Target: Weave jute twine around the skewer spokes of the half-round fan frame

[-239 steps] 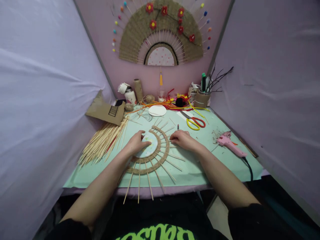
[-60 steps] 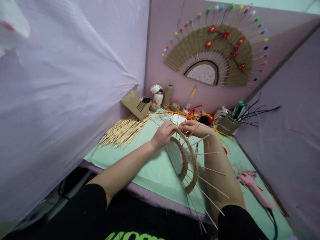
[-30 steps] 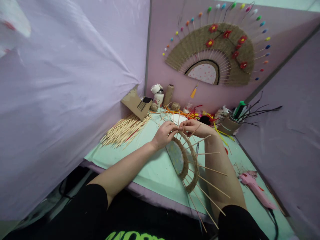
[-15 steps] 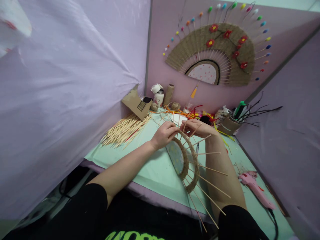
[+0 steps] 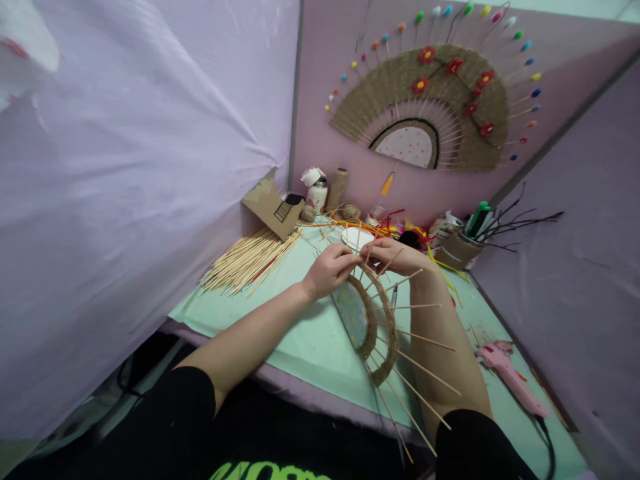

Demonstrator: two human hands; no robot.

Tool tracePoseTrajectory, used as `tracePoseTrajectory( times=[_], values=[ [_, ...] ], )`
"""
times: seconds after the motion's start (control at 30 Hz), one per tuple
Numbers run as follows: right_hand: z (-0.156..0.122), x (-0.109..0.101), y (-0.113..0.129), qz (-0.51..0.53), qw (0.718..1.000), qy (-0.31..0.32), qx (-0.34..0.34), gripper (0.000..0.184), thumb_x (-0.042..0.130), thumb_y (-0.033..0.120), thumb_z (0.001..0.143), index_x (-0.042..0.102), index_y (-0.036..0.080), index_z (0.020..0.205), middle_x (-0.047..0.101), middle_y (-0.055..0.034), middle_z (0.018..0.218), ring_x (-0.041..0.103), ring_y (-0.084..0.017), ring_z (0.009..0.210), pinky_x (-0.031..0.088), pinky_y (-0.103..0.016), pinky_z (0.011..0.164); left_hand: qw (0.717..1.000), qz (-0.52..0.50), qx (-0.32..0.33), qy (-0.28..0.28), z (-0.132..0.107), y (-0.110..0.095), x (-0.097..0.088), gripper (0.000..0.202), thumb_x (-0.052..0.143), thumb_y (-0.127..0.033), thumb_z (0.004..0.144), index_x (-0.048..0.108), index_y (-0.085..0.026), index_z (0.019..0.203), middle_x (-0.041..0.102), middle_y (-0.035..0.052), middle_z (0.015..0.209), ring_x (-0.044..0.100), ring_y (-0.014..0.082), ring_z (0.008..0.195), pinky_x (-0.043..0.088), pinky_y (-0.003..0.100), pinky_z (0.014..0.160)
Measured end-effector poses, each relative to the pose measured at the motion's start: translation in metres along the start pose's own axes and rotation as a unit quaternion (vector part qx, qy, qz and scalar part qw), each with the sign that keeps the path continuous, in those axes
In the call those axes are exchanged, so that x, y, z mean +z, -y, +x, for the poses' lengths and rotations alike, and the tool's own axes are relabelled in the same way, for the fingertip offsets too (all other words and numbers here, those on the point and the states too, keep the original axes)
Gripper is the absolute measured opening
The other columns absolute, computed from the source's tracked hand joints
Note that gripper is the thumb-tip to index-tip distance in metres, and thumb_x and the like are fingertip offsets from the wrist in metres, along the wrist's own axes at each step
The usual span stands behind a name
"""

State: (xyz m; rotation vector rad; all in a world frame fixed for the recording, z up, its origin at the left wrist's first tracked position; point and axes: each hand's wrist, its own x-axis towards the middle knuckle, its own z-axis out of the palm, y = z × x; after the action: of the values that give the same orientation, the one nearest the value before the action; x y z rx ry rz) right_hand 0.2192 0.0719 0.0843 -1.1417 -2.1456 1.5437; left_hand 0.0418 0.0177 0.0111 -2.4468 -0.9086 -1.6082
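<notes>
From my seat behind the head camera, I see the frame (image 5: 373, 327) between the two hands, tilted over the counter (image 5: 295, 333), its panel (image 5: 350, 313) on the left and its lower sticks (image 5: 429, 372) jutting past the near edge. The fingers of the left hand (image 5: 327, 270) are pinched on the top end of the outer band (image 5: 391, 327). The right hand (image 5: 390, 255) is bent in just beside it, fingers drawn narrow among the upper sticks; I cannot tell how firmly they press or whether a strand runs between them.

What worries me most is that left pinch: I judge that if it eases, the band's end could loosen and the upper sticks drift out of their spacing. Several sticks cross in front of the right forearm (image 5: 445, 320), so a careless swing of the elbow might bend or snap one, or twist the whole frame. The overhanging tips could also snag on the shirt (image 5: 290, 427) if the body leans in. Further right, the glue gun (image 5: 513, 380) lies with its cord (image 5: 550, 443) trailing toward the edge; a tug there could drag it off.
</notes>
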Motion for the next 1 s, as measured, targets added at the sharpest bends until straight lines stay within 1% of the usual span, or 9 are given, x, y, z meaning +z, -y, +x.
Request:
tracePoseTrajectory(
  times=[0.13,0.47,0.67,0.7,0.77,0.87,0.9,1.0],
  values=[
    [0.001,0.0,0.0,0.001,1.0,-0.002,0.007,0.02,0.055,0.034,0.073,0.058,0.016,0.066,0.05,0.0022,0.056,0.044,-0.008,0.051,0.034,-0.019,0.045,1.0,0.004,0.016,0.006,-0.002,0.001,-0.001,0.019,0.047,-0.021,0.088,0.062,-0.018,0.1,0.06,0.0085,0.091,0.053,0.0177,0.087,0.045,0.034,0.078],
    [0.001,-0.001,-0.001,0.001,1.0,-0.008,0.001,0.022,0.053,0.034,0.073,0.06,0.015,0.065,0.052,0.0005,0.057,0.044,-0.008,0.051,0.033,-0.019,0.045,1.0,0.01,0.018,-0.003,-0.005,-0.002,-0.003,0.022,0.047,-0.02,0.087,0.062,-0.017,0.103,0.062,0.0094,0.094,0.055,0.0181,0.09,0.046,0.035,0.081],
    [0.002,-0.003,-0.006,0.003,0.999,-0.035,0.003,0.022,0.055,0.035,0.073,0.061,0.016,0.066,0.055,-0.001,0.058,0.045,-0.009,0.052,0.034,-0.02,0.045,0.999,0.021,0.019,0.038,-0.01,-0.001,-0.003,0.032,0.046,-0.021,0.087,0.059,-0.019,0.116,0.062,0.0105,0.1,0.055,0.0196,0.094,0.045,0.037,0.084],
    [0.002,-0.003,-0.006,0.006,0.999,-0.037,0.004,0.022,0.055,0.035,0.074,0.061,0.016,0.066,0.055,-0.0008,0.058,0.045,-0.008,0.051,0.034,-0.02,0.045,0.999,0.021,0.018,0.04,-0.011,-0.002,-0.004,0.034,0.046,-0.021,0.087,0.057,-0.019,0.119,0.062,0.0105,0.101,0.055,0.0196,0.095,0.045,0.037,0.084],
    [0.002,-0.003,-0.005,0.016,0.999,-0.036,0.008,0.022,0.055,0.035,0.074,0.061,0.016,0.065,0.054,-0.0003,0.056,0.045,-0.008,0.05,0.033,-0.019,0.044,0.999,0.02,-0.001,0.027,-0.013,-0.003,-0.006,0.037,0.046,-0.022,0.087,0.054,-0.02,0.123,0.061,0.0103,0.102,0.054,0.0197,0.095,0.045,0.038,0.084],
    [0.001,-0.001,-0.003,0.037,0.999,-0.032,0.018,0.023,0.056,0.036,0.074,0.059,0.015,0.063,0.055,-0.0002,0.056,0.044,-0.007,0.049,0.034,-0.019,0.044,0.999,0.026,-0.033,0.003,-0.015,-0.004,-0.008,0.038,0.046,-0.022,0.087,0.054,-0.019,0.124,0.06,0.0104,0.1,0.054,0.0198,0.095,0.045,0.038,0.084],
    [0.0,0.0,-0.002,0.043,0.998,-0.032,0.02,0.024,0.056,0.037,0.074,0.058,0.015,0.064,0.056,-0.0005,0.057,0.045,-0.007,0.049,0.034,-0.019,0.044,0.999,0.029,-0.035,0.007,-0.016,-0.005,-0.008,0.037,0.046,-0.022,0.087,0.055,-0.019,0.123,0.059,0.0104,0.1,0.053,0.0197,0.094,0.046,0.037,0.084],
    [0.0,0.001,-0.001,0.058,0.998,-0.029,0.016,0.024,0.057,0.038,0.074,0.058,0.015,0.065,0.059,-0.0014,0.06,0.046,-0.007,0.048,0.035,-0.019,0.044,0.998,0.029,-0.024,0.04,-0.016,-0.005,-0.004,0.037,0.046,-0.022,0.087,0.056,-0.02,0.122,0.058,0.0103,0.1,0.053,0.0192,0.094,0.046,0.036,0.083]
  ],
)
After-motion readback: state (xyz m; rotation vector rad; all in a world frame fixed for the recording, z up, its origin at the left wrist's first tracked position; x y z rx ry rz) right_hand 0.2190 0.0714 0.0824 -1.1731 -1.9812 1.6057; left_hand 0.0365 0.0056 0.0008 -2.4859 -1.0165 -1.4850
